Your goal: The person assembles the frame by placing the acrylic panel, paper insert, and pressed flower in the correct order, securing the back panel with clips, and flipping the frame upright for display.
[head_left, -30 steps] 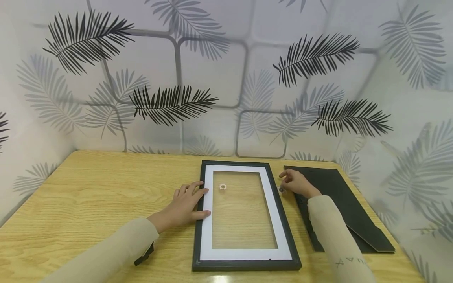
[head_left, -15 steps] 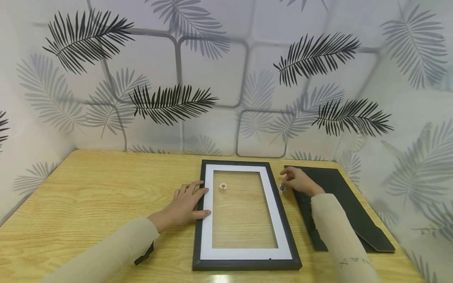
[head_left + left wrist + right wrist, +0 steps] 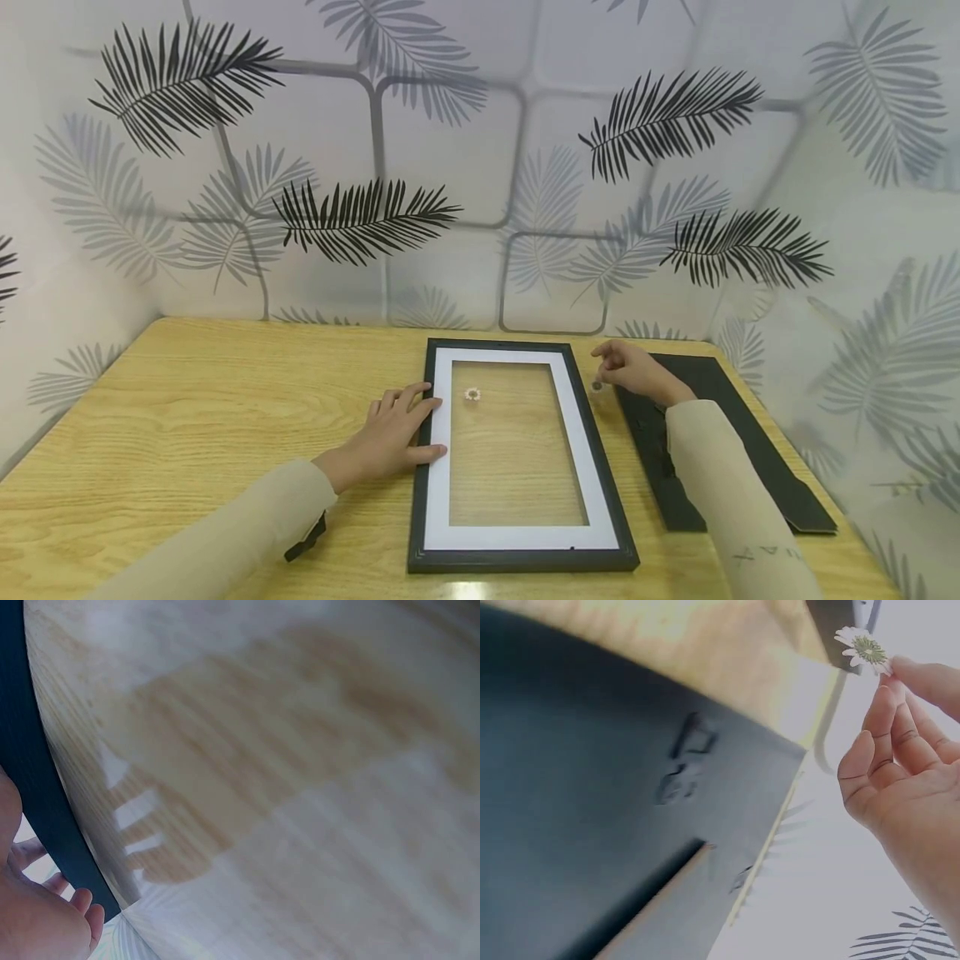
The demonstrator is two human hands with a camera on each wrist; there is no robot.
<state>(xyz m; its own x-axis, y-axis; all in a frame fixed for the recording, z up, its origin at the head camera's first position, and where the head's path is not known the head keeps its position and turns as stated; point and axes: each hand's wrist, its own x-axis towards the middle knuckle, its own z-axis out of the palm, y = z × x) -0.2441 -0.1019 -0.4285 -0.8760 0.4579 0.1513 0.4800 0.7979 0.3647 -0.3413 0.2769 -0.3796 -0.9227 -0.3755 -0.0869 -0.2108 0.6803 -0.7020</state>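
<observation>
A black picture frame (image 3: 611, 500) with a white mat (image 3: 525, 539) lies on the table. Inside its window sits a small white daisy (image 3: 472, 394), near the upper left. My left hand (image 3: 386, 442) rests on the frame's left side, fingers spread and lightly bent, fingertips reaching onto the mat. Between thumb and forefinger, my right hand (image 3: 633, 369) pinches a second daisy (image 3: 870, 650) by the edge of its petals. That hand is just right of the frame's upper right side.
To the right lies the frame's black backing board (image 3: 693, 387), with its stand flap raised at the near end. The wood table (image 3: 247, 400) meets a leaf-patterned wall covering (image 3: 450, 275) at the back and sides.
My right hand has risen slightly and shifted a little away from me with the pinched daisy. The left hand and the picture frame have stayed in place.
</observation>
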